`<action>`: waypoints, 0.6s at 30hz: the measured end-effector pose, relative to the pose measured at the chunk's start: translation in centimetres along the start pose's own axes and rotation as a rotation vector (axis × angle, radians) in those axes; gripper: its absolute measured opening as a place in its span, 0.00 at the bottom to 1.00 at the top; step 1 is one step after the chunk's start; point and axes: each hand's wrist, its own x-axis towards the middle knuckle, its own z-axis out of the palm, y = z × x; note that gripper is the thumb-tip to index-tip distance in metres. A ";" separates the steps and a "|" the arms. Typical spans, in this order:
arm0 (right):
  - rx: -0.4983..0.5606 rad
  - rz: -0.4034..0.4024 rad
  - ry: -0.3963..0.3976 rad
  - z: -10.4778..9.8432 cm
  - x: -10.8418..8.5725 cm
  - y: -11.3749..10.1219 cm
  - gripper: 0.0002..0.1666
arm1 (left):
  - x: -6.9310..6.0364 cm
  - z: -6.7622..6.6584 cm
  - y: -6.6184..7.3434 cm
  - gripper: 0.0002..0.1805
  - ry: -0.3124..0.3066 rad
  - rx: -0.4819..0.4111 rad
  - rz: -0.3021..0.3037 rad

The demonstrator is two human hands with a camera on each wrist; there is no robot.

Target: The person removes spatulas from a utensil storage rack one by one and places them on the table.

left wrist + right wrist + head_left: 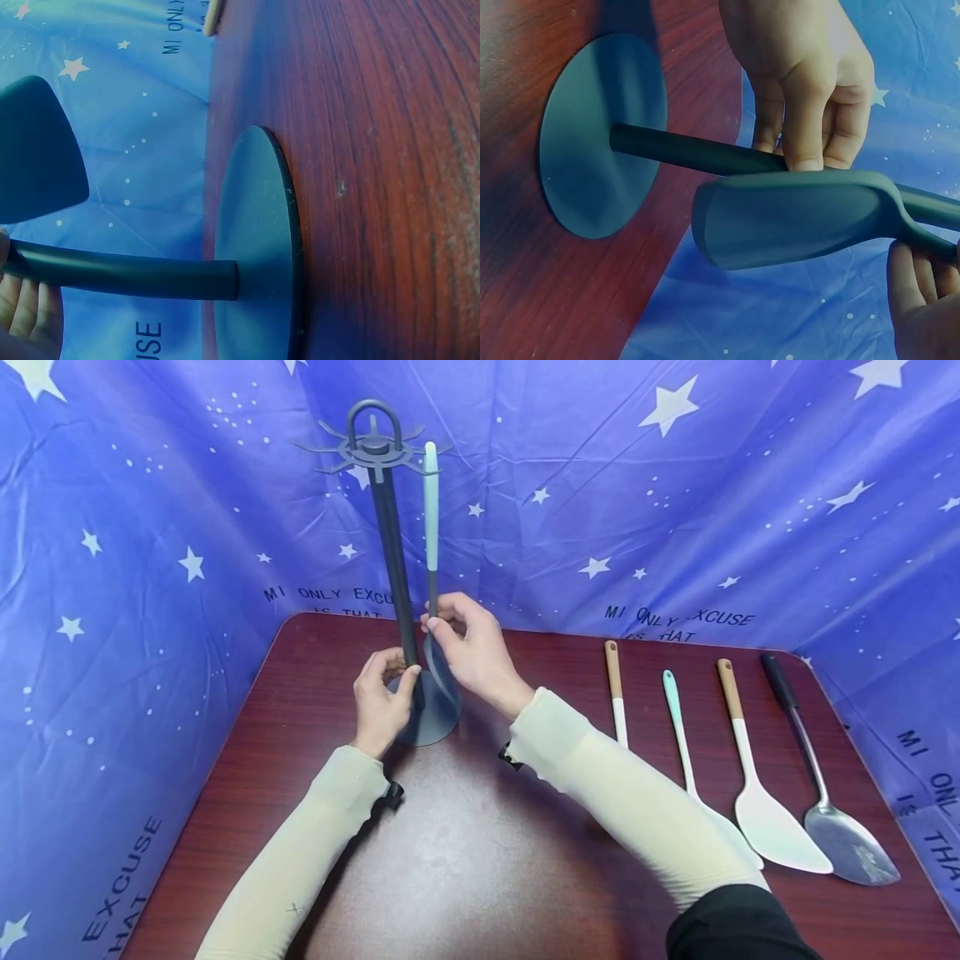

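Note:
A dark utensil stand (392,552) has a ring of hooks (375,453) on top and a round base (429,731) resting on the table. My left hand (381,706) grips the lower part of its pole, fingers on one side and thumb on the other. Just right of the pole, a spatula with a mint-green handle (431,518) hangs upright, its handle top at the hooks. My right hand (476,647) pinches its dark shank below the handle. In the right wrist view the spatula's grey-green head (795,221) is beside the pole. Whether a hook passes through the handle cannot be told.
On the right of the dark red table (480,860) lie a wooden-handled utensil (615,685) partly behind my right sleeve, a mint-handled one (678,718), a white turner (772,827) and a black-handled metal turner (847,843). A blue star-printed curtain (525,543) stands behind.

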 end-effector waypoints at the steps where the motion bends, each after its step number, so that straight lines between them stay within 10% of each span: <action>1: 0.004 -0.006 0.003 0.0 -0.1 0.0 0.10 | 0.0 0.0 0.0 0.10 0.001 -0.002 -0.001; 18: 0.009 -0.125 0.051 -0.1 -0.8 3.6 0.07 | 0.0 0.1 0.1 0.09 0.006 -0.003 -0.001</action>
